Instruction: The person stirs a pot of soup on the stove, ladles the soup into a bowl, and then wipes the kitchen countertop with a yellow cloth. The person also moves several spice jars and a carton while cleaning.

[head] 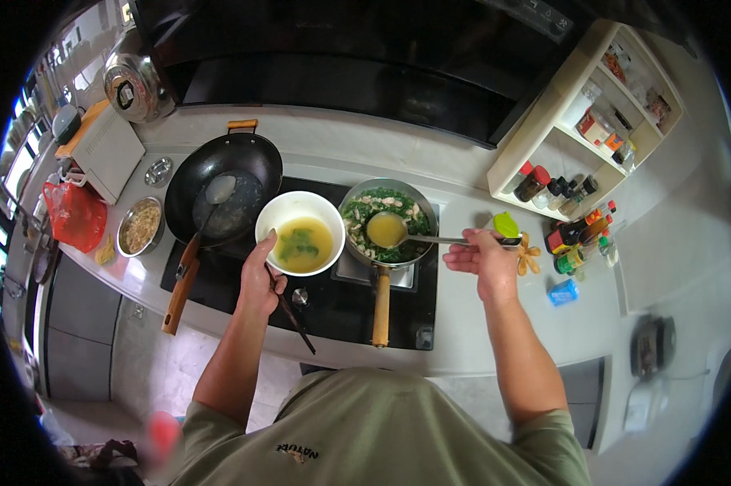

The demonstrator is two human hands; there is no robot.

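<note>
My left hand (260, 274) grips a white bowl (267, 214) by its left side, with yellowish broth (317, 236) and some green leaves inside. The same hand also holds dark chopsticks (296, 323), which point down toward the cooktop's front. In my right hand (485, 261) is the handle of a metal ladle (429, 239). Its scoop, filled with yellow broth, is over a saucepan (427, 209) of chopped greens and pale meat pieces. The saucepan's wooden handle (381, 310) points toward me. The bowl is just left of the saucepan, above the cooktop.
Left on the black cooktop (341, 325) stands a wok (189, 176) holding a spatula (186, 267). Further left are a metal bowl of food (140, 228) and a red plastic bag (77, 215). Sauce bottles (575, 234), a blue packet (563, 293) and a shelf (535, 140) are right.
</note>
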